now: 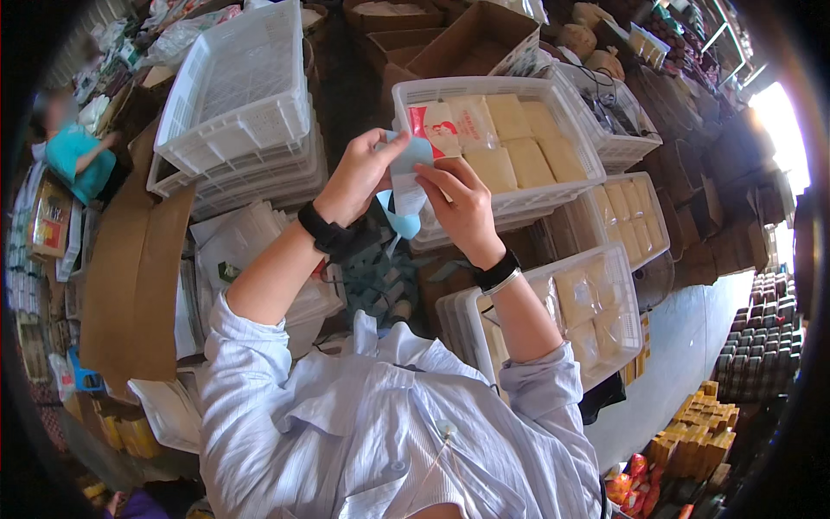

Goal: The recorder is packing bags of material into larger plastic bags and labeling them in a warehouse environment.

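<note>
My left hand [358, 172] pinches the upper end of a light blue strip of backing paper [415, 156] between thumb and fingers. At the strip's right edge, the fingertips of my right hand [459, 206] grip a pale label [408, 194] that bears small print. Whether the label is still stuck to the strip I cannot tell. A loose blue tail [403, 224] curls below. Behind both hands stands a white plastic crate [506, 83] filled with pale yellow packets [489, 167]. One red and white printed packet [441, 128] lies at its left end.
White crates [240, 143] are stacked at left, beside a tall cardboard sheet [133, 259]. More packet-filled crates [632, 305] stand at right. Blue paper scraps [379, 279] lie below my hands. Open cartons [467, 42] are at the back. A person in teal [78, 156] is far left.
</note>
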A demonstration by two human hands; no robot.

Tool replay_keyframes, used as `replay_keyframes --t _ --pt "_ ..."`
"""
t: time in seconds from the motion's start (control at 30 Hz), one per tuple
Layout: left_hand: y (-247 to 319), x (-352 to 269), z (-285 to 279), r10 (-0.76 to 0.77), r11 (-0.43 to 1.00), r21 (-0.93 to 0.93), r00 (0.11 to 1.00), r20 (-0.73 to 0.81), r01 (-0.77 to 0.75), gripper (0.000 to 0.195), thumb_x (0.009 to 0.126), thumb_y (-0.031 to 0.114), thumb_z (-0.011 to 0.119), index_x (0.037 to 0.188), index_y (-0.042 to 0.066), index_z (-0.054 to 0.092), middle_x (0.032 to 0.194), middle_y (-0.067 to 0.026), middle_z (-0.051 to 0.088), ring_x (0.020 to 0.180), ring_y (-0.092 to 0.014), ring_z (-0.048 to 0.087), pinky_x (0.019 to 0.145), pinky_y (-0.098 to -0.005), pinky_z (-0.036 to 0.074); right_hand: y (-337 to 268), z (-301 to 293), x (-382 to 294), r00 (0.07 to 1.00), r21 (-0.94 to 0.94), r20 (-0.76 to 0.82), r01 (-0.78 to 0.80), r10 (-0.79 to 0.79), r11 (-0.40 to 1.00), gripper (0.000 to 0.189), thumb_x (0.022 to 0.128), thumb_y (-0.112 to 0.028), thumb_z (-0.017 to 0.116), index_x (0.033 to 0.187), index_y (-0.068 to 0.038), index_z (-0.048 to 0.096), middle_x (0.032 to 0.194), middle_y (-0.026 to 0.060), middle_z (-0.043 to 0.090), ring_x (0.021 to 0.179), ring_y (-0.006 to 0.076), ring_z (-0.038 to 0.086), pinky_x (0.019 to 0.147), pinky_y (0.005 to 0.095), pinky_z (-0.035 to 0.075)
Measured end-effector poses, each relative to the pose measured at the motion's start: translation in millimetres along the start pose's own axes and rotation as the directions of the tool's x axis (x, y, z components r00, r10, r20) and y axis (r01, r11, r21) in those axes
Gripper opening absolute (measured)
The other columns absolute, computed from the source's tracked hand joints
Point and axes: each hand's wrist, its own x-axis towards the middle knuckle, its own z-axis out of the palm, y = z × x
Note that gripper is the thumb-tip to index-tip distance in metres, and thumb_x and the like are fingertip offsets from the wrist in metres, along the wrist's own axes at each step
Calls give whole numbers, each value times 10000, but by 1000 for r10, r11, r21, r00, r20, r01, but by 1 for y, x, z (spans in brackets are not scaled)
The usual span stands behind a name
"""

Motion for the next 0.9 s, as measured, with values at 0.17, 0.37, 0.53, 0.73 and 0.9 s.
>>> replay_keyframes --t 0.17,0.37,0.53,0.73,0.9 --pt "-5 -4 -1 -57 998 40 997 50 55 159 832 181 562 893 38 527 826 -40 584 729 -98 578 657 -228 483 5 2 -4 999 23 -9 -36 36 999 144 702 -28 631 844 -49 627 793 104 542 695 259 562 604 319 467" --pt "-20 2 -2 -35 999 -19 999 21 35 109 822 134 568 857 42 520 804 -50 581 701 -95 577 632 -231 488 1 1 -5 999 -34 -54 -9 7 999 151 676 -20 645 822 -57 630 892 100 508 772 247 532 613 315 466" --pt "-29 4 6 -38 998 -48 999 -25 37 118 814 136 576 830 45 503 781 -47 573 679 -100 573 602 -226 482 4 -4 -7 997 -42 32 -62 64 997 136 653 28 607 763 -49 582 952 104 487 874 278 482 727 352 426" --pt "-78 40 -47 118 991 -24 934 -336 -133 235 754 85 612 930 40 461 728 -39 542 550 -84 489 445 -204 371 -26 -37 -16 970 339 -4 -228 244 913 103 658 26 623 735 -31 584 1001 112 478 955 221 467 849 319 358" --pt "-137 39 -97 347 902 355 902 -256 -247 241 773 36 575 1014 33 563 707 5 555 655 -67 530 558 -211 415 14 -61 -13 820 552 -172 -379 546 743 120 757 4 597 873 2 625 718 -12 444 709 81 409 632 196 318"
